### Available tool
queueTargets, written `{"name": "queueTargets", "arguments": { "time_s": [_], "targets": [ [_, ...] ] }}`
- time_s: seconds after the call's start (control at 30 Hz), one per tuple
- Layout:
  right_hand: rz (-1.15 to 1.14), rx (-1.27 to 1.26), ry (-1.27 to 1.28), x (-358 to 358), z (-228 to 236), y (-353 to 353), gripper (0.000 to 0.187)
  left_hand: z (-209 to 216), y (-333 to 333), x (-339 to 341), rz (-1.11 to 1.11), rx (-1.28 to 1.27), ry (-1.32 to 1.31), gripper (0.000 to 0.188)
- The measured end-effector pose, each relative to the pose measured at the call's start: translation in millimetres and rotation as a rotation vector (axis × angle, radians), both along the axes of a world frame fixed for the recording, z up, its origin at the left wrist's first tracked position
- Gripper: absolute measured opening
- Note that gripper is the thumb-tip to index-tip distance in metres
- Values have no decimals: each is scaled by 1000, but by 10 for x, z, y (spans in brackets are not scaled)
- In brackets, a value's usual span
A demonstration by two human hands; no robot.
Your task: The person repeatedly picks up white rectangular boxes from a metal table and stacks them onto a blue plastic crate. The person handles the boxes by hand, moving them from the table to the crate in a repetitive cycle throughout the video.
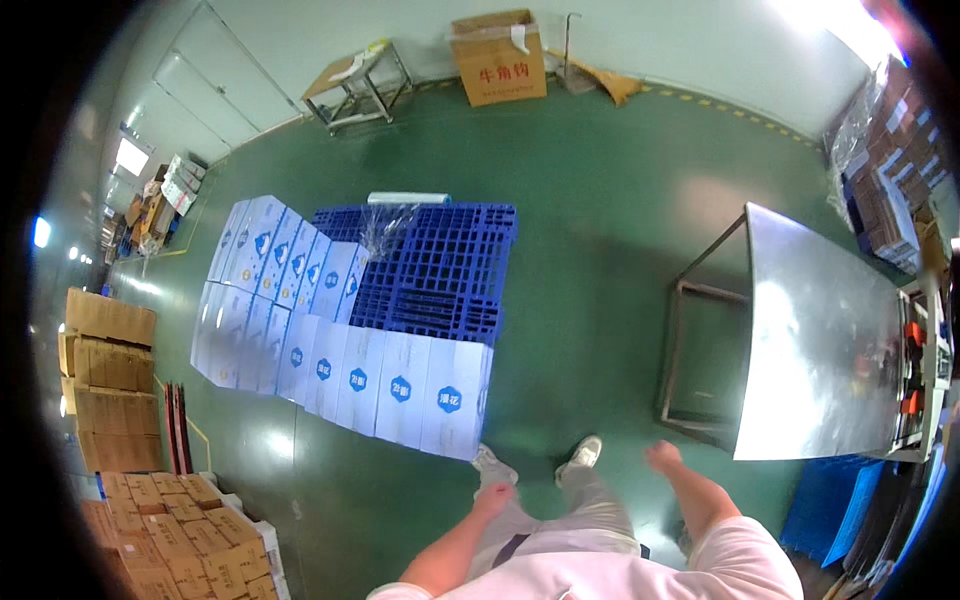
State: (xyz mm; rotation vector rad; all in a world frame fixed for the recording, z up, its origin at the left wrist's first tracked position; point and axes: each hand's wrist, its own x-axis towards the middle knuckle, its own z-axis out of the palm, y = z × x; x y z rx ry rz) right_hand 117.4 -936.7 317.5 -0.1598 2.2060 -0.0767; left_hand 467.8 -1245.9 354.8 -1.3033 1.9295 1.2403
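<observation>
My left hand (494, 496) hangs low in front of my left leg, just short of the nearest white carton. Out to the right, my right hand (663, 457) is held away from my body, between my foot and the metal table. I see nothing in either hand, but their fingers are too small and blurred to read. Ahead to the left, white cartons (400, 390) with blue prints stand in rows along the near and left sides of a blue plastic pallet (440, 270). The pallet's grid shows bare at its far right part.
A roll of clear film (409, 198) lies at the pallet's far edge. At the right stands a shiny metal table (815, 340), with a blue crate (833, 510) below it. Brown cartons (180, 535) are stacked at the left. A large cardboard box (498, 60) and a small cart (358, 85) stand by the far wall.
</observation>
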Motion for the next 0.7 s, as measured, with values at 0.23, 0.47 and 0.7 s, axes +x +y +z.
{"name": "queueTargets", "arguments": {
  "time_s": [0.23, 0.47, 0.7],
  "targets": [
    [-374, -65, 76, -216, 451, 1403, 41, 80, 28, -1068, -426, -22, 82, 37],
    [-538, -235, 54, 845, 405, 1308, 44, -67, -402, -1952, -493, -126, 207, 35],
    [-566, -189, -33, 1400, 682, 1322, 45, -192, -394, -2658, -816, -54, 103, 37]
  ]
}}
